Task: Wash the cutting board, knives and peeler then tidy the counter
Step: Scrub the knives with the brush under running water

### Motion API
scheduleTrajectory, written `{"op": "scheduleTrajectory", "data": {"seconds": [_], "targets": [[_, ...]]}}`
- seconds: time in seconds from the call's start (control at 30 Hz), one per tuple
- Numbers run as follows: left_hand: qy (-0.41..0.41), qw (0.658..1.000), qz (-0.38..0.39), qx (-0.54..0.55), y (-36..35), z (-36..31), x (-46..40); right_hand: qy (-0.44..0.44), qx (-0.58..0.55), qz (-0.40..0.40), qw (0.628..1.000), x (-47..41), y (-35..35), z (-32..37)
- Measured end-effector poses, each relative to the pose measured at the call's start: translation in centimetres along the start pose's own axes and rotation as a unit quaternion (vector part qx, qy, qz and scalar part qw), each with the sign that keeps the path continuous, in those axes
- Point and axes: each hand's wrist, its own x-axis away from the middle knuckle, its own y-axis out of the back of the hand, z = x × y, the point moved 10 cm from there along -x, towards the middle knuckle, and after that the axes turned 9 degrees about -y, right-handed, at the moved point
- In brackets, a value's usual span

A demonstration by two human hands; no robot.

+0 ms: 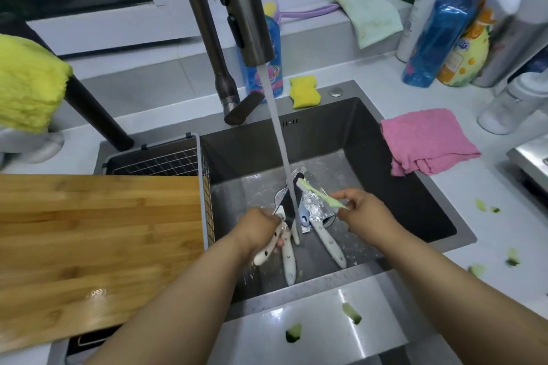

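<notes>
Water streams from the dark faucet (246, 18) into the sink (415, 210). My left hand (261, 231) grips the cream handle of a black-bladed knife (289, 204), blade held up under the stream. My right hand (364, 213) holds a light green peeler (318, 194), its head touching the top of that blade. Two more cream-handled knives (289, 261) (330, 243) lie on the sink floor, with a grey-blue utensil (304, 216) between them. The wooden cutting board (98, 246) rests over the sink's left side, wet near its front edge.
A wire drying basket (160, 160) sits under the board's far edge. A pink cloth (427, 139) lies right of the sink, a yellow sponge (305, 92) behind it. Bottles (439, 32) crowd the back right. Cucumber peel scraps (351, 312) dot the counter. A yellow cloth (26, 83) hangs left.
</notes>
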Motion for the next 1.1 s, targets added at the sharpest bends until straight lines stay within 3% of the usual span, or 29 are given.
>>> {"op": "scheduleTrajectory", "data": {"seconds": [0.27,0.4,0.67,0.9,1.1], "targets": [[0.018,0.989,0.001,0.145,-0.3,-0.2,0.1,-0.014,-0.055,0.069,0.996,0.6,-4.1,-0.2],[0.016,0.983,-0.002,0.181,0.2,-0.4,0.0,-0.019,-0.052,0.026,0.998,-1.1,-3.4,-0.4],[0.029,0.985,0.004,0.169,1.0,0.2,0.8,-0.057,0.082,-0.053,0.994,-4.1,-0.6,-1.4],[-0.025,0.993,-0.064,0.093,4.3,-0.7,1.2,-0.051,0.039,-0.064,0.996,-3.5,-1.9,-1.4],[-0.092,0.982,-0.136,0.090,7.9,-3.0,3.2,-0.053,0.022,-0.040,0.998,-3.6,-4.0,-0.7]]}}
